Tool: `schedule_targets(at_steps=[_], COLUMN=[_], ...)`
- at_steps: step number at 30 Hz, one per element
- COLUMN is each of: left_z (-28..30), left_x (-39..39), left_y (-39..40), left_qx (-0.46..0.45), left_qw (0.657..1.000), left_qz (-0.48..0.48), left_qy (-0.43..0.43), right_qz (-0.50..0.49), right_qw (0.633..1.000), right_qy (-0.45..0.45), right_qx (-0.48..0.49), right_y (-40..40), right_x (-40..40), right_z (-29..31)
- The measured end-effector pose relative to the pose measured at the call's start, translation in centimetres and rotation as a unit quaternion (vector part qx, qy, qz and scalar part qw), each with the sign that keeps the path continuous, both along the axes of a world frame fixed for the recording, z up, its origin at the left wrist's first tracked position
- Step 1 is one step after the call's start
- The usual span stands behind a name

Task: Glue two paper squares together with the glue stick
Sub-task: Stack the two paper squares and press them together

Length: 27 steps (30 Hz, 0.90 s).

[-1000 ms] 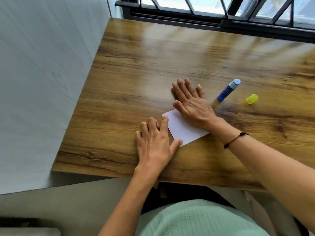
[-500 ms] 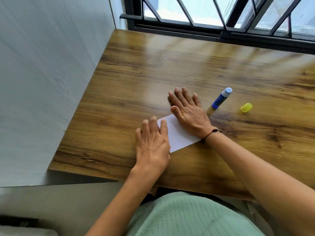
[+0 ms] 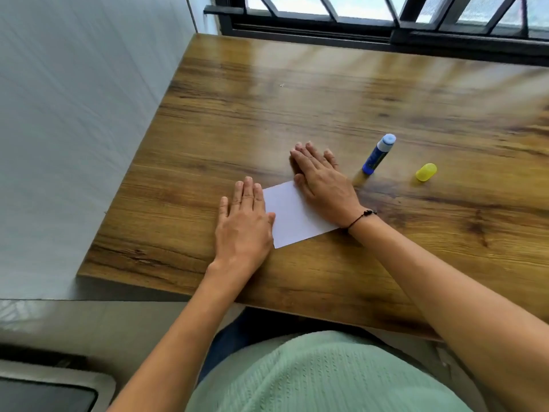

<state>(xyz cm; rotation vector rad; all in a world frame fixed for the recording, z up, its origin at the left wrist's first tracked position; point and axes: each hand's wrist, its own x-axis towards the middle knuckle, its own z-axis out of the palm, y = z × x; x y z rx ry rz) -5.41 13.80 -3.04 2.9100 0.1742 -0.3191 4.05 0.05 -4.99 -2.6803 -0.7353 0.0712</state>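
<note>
A white paper square (image 3: 292,217) lies flat on the wooden table (image 3: 326,99), near its front edge. My left hand (image 3: 245,223) rests palm down over the paper's left side, fingers straight and together. My right hand (image 3: 322,184) lies palm down over its upper right corner, fingers stretched onto the wood. Only one sheet shows; I cannot tell whether a second one lies under it. The blue glue stick (image 3: 378,154) lies uncapped just right of my right hand. Its yellow cap (image 3: 426,172) lies further right.
A white wall (image 3: 83,114) borders the table's left side. A dark window frame (image 3: 371,34) runs along the far edge. A dark object with a pale rim (image 3: 50,394) sits on the floor at the lower left.
Both hands stay flat on the paper. My left hand has slid slightly left and its thumb has drawn in beside the palm. The view has shifted.
</note>
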Motion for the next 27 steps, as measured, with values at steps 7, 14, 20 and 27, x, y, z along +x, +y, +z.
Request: schedule_targets(at_steps=[7, 14, 20, 27], left_z=[1.5, 2.3, 2.2, 2.3], left_x=[2.6, 4.5, 6.3, 7.0], left_y=[-1.3, -0.6, 0.2, -0.1], left_qx=[0.000, -0.003, -0.187, -0.231], left_qw=[0.997, 0.994, 0.976, 0.960], left_qz=[-0.077, -0.103, -0.047, -0.023], left_qy=[-0.030, 0.029, -0.101, -0.156], right_qz=[-0.020, -0.055, -0.060, -0.146], right_qw=[0.989, 0.992, 0.963, 0.901], right_qy=[0.012, 0.067, 0.183, 0.251], right_qx=[-0.148, -0.091, 0.189, 0.322], right_y=[-1.4, -0.4, -0.3, 0.3], right_x=[-2.3, -0.6, -0.4, 0.5], right_z=[3.3, 4.2, 4.6, 3.8])
